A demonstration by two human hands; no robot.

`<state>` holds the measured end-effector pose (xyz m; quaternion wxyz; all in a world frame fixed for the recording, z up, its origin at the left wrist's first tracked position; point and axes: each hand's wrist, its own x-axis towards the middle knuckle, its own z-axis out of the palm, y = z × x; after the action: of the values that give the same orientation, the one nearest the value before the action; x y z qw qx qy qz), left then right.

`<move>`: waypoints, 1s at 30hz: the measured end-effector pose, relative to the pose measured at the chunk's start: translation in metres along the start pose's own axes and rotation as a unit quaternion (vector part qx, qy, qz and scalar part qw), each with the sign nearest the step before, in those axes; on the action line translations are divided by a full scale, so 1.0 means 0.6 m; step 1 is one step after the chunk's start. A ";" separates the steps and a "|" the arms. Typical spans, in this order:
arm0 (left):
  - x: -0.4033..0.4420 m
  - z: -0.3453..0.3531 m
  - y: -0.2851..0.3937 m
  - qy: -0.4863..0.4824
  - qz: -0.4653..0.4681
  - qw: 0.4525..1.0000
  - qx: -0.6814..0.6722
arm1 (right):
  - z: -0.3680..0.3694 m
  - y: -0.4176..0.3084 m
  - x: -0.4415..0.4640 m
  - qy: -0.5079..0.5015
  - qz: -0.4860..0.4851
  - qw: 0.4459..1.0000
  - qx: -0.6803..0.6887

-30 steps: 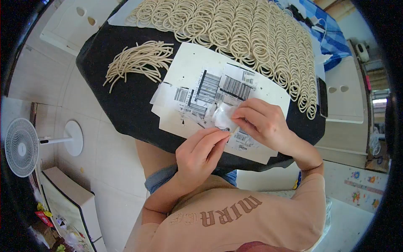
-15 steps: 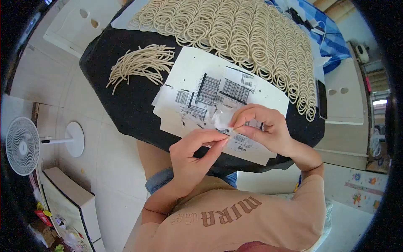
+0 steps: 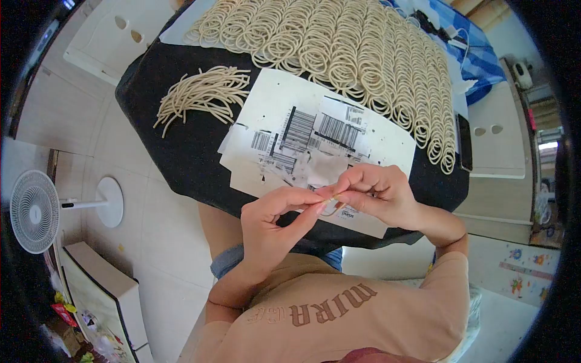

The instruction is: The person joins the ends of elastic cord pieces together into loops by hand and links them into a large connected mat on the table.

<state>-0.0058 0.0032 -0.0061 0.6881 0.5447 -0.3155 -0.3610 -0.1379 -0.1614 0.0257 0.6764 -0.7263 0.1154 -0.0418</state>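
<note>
My left hand [image 3: 269,218] and my right hand [image 3: 381,190] meet above a white card, each pinched with thumb and forefinger. Between the fingertips is a thin beige cord [image 3: 333,210], bent into a small loop that hangs just below them; its ends are hidden by the fingers. Under the hands lies the white card [image 3: 387,136], covered with barcode labels [image 3: 338,131]. A crumpled white piece of tissue or wrap [image 3: 324,169] rests on it, right behind my fingertips. To the left, a bundle of loose beige cords [image 3: 203,94] lies on the black cloth.
Overlapping rows of beige cord rings [image 3: 327,45] cover the table's far side. A dark phone [image 3: 464,142] lies at the right edge of the black table cloth [image 3: 157,145]. A white fan [image 3: 36,206] stands on the floor at left, near a low cabinet [image 3: 103,290].
My right hand has moved slightly down and left, so its fingertips now meet those of my left hand. The cord's loop now shows below them.
</note>
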 end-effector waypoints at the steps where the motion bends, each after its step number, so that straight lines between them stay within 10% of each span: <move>1: 0.000 0.000 0.000 -0.002 0.002 1.000 -0.002 | 0.000 0.001 0.000 0.004 0.000 1.000 -0.002; 30: 0.001 -0.001 0.002 0.006 0.002 1.000 0.028 | 0.006 -0.001 -0.003 0.012 -0.001 0.999 -0.031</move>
<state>-0.0051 0.0031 -0.0051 0.6752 0.5651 -0.3228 -0.3474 -0.1388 -0.1577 0.0259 0.6519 -0.7467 0.1237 -0.0475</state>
